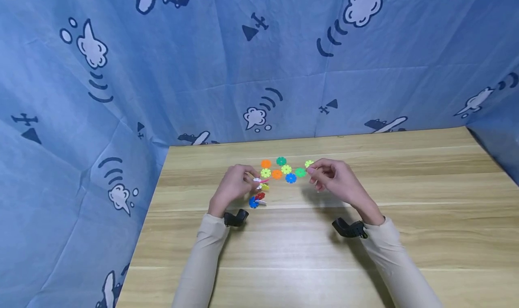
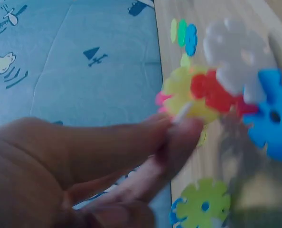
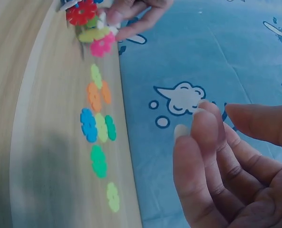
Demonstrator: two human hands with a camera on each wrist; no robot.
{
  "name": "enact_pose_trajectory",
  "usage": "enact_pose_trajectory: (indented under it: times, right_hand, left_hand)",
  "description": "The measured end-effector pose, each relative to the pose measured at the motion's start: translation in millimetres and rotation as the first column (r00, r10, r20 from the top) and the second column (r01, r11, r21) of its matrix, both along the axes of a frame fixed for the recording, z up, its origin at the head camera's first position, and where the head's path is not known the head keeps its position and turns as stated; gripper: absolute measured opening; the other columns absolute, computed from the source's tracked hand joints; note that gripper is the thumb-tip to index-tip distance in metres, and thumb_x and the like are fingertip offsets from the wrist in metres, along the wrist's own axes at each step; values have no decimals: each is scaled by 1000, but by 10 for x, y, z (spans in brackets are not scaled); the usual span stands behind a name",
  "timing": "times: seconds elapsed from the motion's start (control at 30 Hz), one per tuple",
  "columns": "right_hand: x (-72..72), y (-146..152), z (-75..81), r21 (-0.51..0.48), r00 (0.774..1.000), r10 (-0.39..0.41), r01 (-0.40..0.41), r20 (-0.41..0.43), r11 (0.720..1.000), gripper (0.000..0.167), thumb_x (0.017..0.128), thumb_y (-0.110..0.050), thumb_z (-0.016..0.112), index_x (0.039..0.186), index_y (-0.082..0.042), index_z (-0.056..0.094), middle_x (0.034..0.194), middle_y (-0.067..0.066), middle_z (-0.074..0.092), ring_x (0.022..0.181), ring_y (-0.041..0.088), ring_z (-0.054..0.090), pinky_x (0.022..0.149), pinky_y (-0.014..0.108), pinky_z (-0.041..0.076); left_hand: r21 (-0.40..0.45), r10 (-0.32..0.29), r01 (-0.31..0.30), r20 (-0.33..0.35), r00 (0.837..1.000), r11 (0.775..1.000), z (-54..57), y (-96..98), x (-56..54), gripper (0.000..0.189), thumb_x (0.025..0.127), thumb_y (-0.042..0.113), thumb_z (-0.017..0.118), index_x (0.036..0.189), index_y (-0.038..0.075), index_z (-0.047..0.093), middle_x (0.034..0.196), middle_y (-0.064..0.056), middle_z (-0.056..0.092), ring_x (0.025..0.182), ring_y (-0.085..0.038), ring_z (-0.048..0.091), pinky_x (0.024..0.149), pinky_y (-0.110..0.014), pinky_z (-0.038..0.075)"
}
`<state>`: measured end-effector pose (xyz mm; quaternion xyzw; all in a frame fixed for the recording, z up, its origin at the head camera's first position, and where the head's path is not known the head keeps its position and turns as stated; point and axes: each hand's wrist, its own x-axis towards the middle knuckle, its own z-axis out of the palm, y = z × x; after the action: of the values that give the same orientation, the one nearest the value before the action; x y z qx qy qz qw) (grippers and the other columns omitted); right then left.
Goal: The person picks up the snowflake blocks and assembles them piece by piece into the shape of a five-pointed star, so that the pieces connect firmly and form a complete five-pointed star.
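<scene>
"Left of the loose blue disc (image 1: 290,178), what is being held?"

"A cluster of joined discs (image 1: 260,195): white, pink, yellow, red and blue. The left hand (image 1: 238,182) pinches its white disc (image 1: 257,180) between thumb and finger. Whether its lower end touches the table, I can't tell."

"And the right hand (image 1: 335,179)?"

"Right of the blue disc, fingers loosely bent, thumb slightly apart from the fingertips, holding nothing."

"What lies around the blue disc?"

"Just left, an orange disc (image 1: 277,174); just beyond, a yellow-green disc (image 1: 286,169); just right, a green disc (image 1: 300,172). Farther beyond is a dark green disc (image 1: 281,161). More orange and yellow-green lie farther left, and another yellow-green farther right, near the right fingertips."

"All on one surface?"

"Yes, those loose ones lie flat on a wooden table (image 1: 300,254). Nearer than the blue disc are black wrist devices (image 1: 237,218) and pale sleeves (image 1: 202,254). Far beyond it hangs a blue curtain (image 1: 202,51) with clouds and planes."
</scene>
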<state>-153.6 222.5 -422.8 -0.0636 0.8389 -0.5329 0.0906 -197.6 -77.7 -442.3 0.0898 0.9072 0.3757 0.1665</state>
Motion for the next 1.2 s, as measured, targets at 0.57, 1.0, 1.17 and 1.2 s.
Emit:
enact_pose_trajectory:
  times: [0.57,1.0,1.17,1.2]
  right_hand:
    - [-143,108,-178,33,1000,3,-3,-7,999,30,106,-19,61,119,7,67,101,31,71,72,29,71,68,41,65]
    - [-323,179,-511,198,995,-99,100,-14,975,30,106,-23,62,122,2,67,96,21,75,66,19,70,60,30,57]
    - [-506,187,-588,290,991,-100,123,-93,949,34,101,-22,70,125,2,66,85,14,73,61,15,64,61,28,45]
    - [-538,184,-595,300,990,-96,122,-100,946,36,99,-22,72,125,2,66,83,13,72,61,15,62,61,27,43]
  left_hand:
    - [-219,25,-28,-16,1000,975,52,-138,-17,17,93,20,80,106,10,78,65,-4,66,50,-16,52,46,-23,38]
    - [-146,31,-54,-155,987,988,-4,-76,-35,17,97,28,77,104,13,80,58,0,50,47,-17,49,44,-24,32]
    - [-136,53,-76,-168,984,988,-33,-41,-35,17,96,28,78,102,13,79,57,0,50,47,-18,51,43,-24,32]
    - [-133,55,-80,-178,983,988,-41,-35,-37,16,96,28,78,101,13,79,57,0,50,46,-17,50,43,-24,32]
